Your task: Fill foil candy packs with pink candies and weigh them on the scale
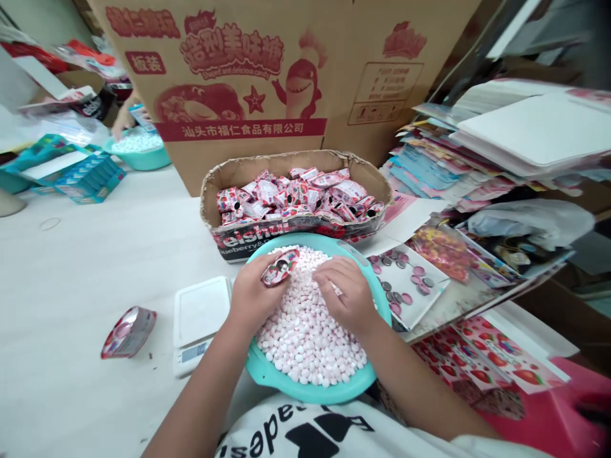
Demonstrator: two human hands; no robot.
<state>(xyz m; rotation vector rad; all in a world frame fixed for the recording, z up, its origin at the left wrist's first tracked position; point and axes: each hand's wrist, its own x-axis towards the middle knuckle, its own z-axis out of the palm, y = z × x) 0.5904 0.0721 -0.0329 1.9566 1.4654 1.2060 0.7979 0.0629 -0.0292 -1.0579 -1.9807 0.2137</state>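
Observation:
My left hand (252,292) is closed around a small red and pink candy box (280,268) with a dark round hole in its top. It is over the left side of a turquoise basin (260,372). Pale pink and white candies (312,343) fill this basin. On its right side my right hand (347,296) is closed low over the candies, fingers curled, with pale candies showing between thumb and fingers; how many it holds is hidden. Behind the basin, a cut-down cardboard carton (291,227) contains many similar candy boxes (298,194) with dark holes.
Left of the basin sit a white digital scale (203,318) and a single candy box (128,332). To the right, pink and grey round caps (405,296) lie on a sheet beside stacked printed cards (439,159). A large carton (267,140) stands behind. Another person's hand (125,117) works at the far-left basin.

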